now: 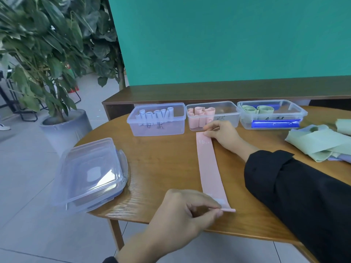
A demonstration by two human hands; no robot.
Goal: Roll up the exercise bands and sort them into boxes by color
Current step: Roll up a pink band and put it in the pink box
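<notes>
Both hands (pixel 182 211) (pixel 224 135) pinch pink band (pixel 209 166) on wooden table (pixel 161 160); teal wall (pixel 228 38) behind.

Three boxes (pixel 156 128) — two hands (pixel 182 211); one flat pink band (pixel 209 168)

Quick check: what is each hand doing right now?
Left hand: pinches the near end of the pink exercise band, starting the roll.
Right hand: fingers hold the band's far end down on the table.

A big potted plant (pixel 43 54) stands on the grey tiled floor (pixel 28 186), left of the round wooden table (pixel 161 164). Behind the table are a dark wooden shelf (pixel 209 92) and a green wall (pixel 228 35).
</notes>
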